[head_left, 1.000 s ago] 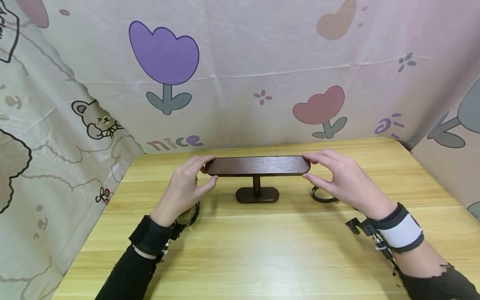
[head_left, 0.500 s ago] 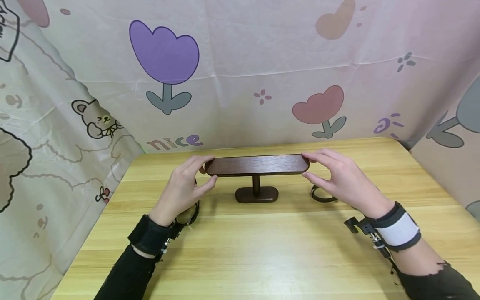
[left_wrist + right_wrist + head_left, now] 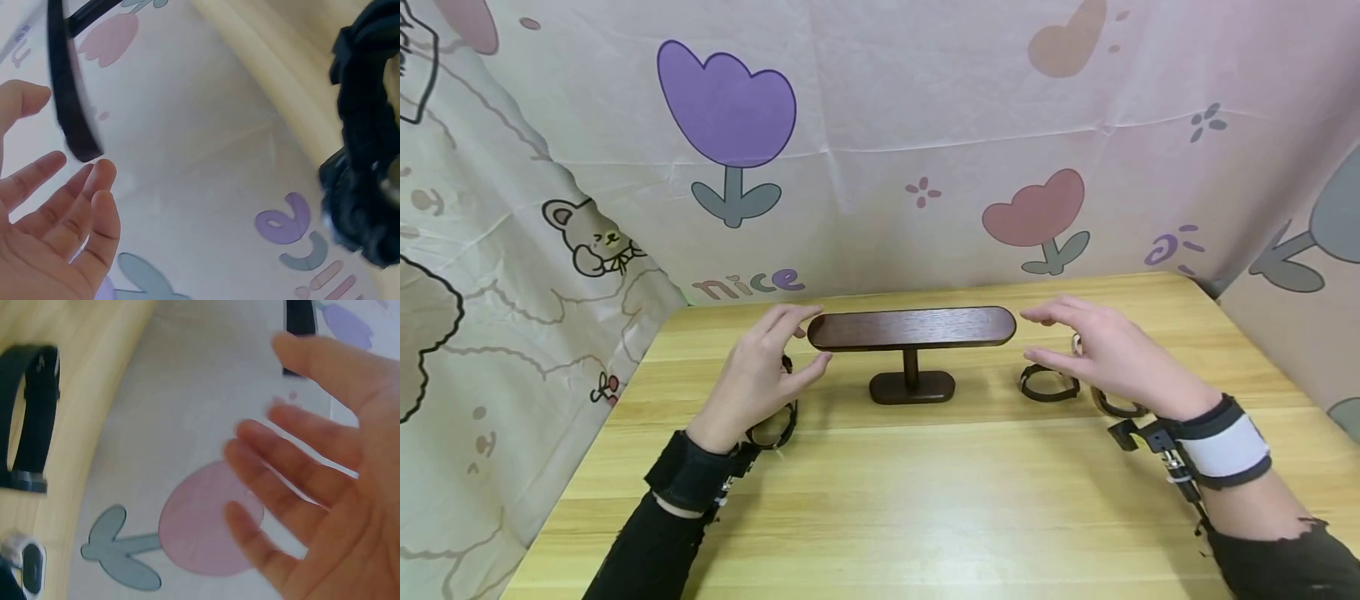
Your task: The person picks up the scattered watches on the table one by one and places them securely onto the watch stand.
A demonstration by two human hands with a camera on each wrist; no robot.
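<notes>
A dark brown wooden T-shaped display stand (image 3: 913, 328) stands upright at the table's middle, its long bar level above an oval base. My left hand (image 3: 758, 372) is around the bar's left end, thumb and fingers spread; in the left wrist view the fingers (image 3: 100, 178) look apart from the bar's end. Off the right end, my right hand (image 3: 1093, 346) hovers with loosely bent fingers and a visible gap to the bar. In the right wrist view, the right hand (image 3: 312, 475) holds nothing.
A black-strapped watch (image 3: 778, 425) lies beside my left hand, partly hidden. To the right lie a black strap loop (image 3: 1049, 397) and another watch (image 3: 1116, 408) partly under my right hand. A patterned cloth (image 3: 880, 225) hangs behind the wooden table (image 3: 910, 500).
My right hand has let go of the bar's right end and moved right. My left hand has drawn slightly left from the other end. The stand stays in place.
</notes>
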